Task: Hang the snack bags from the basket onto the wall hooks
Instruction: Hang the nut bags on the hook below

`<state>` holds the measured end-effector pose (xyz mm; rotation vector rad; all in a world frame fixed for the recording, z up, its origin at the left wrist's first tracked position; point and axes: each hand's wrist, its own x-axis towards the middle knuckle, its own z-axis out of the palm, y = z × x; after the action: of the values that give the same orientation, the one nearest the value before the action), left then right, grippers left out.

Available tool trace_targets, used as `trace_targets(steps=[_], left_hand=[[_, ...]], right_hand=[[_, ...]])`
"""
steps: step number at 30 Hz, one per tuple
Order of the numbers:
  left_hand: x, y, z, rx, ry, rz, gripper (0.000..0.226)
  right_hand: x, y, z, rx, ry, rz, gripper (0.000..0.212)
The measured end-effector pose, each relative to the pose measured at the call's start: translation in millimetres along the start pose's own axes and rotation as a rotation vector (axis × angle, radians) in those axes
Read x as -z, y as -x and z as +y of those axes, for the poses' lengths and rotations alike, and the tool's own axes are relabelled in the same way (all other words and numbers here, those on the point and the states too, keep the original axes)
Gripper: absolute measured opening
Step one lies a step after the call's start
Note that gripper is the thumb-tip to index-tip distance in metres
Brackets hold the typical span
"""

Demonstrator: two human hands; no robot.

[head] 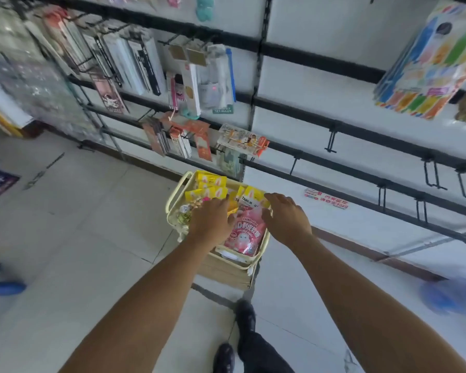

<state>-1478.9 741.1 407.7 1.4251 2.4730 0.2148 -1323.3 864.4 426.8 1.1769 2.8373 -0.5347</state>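
Reaching down into the cream basket [256, 261], both hands hover over the snack bags: the left hand [211, 220] lies palm-down with fingers spread on the yellow bags [209, 190], the right hand [288, 218] curls loosely over the pink bag [244, 235], gripping nothing I can see; empty black wall hooks [431, 173] line the rail to the right
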Motion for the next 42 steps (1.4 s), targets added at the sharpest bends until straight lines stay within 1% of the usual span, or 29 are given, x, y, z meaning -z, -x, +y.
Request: trace_targets(steps=[5,9,12,16,19,21,23,26,28,32,35,38,42], left_hand=[[-16,-7,-58,0.172,0.043,-0.072,0.041],[-33,-23,-89,0.299,0.075,-0.128,0.039],[-52,-35,-106,0.353,0.109,-0.17,0.038],[-77,-53,-128,0.389,0.152,-0.223,0.036],[-96,-76,-148,0.366,0.211,-0.233,0.035],[-109,-95,-165,0.332,0.243,-0.216,0.037],[-122,-114,-182,0.305,0.26,-0.186,0.045],[-141,-141,-205,0.24,0.233,-0.174,0.05],[-153,-152,-215,0.227,0.23,-0.206,0.054],[-168,-159,-230,0.249,0.216,-0.3,0.065],[-172,-161,-233,0.274,0.238,-0.359,0.068],[-174,-163,-231,0.244,0.175,-0.389,0.069],[-175,-169,-233,0.22,0.113,-0.424,0.082]], right_hand=[[-50,-39,-27,0.062,-0.062,-0.133,0.044],[-89,-72,-39,0.096,-0.14,-0.23,0.042],[-116,-95,-45,0.118,-0.14,-0.3,0.042],[-151,-117,-53,0.078,-0.179,-0.361,0.045],[-178,-135,-62,0.03,-0.222,-0.383,0.048],[-197,-148,-70,-0.032,-0.27,-0.392,0.05],[-216,-159,-80,-0.117,-0.351,-0.396,0.05],[-242,-175,-97,-0.369,-0.556,-0.385,0.05],[-258,-182,-108,-0.524,-0.675,-0.377,0.052],[-281,-191,-123,-0.696,-0.806,-0.378,0.05],[-289,-192,-131,-0.737,-0.842,-0.377,0.049],[-291,-194,-134,-0.737,-0.882,-0.363,0.047],[-296,-201,-131,-0.8,-0.89,-0.364,0.044]])
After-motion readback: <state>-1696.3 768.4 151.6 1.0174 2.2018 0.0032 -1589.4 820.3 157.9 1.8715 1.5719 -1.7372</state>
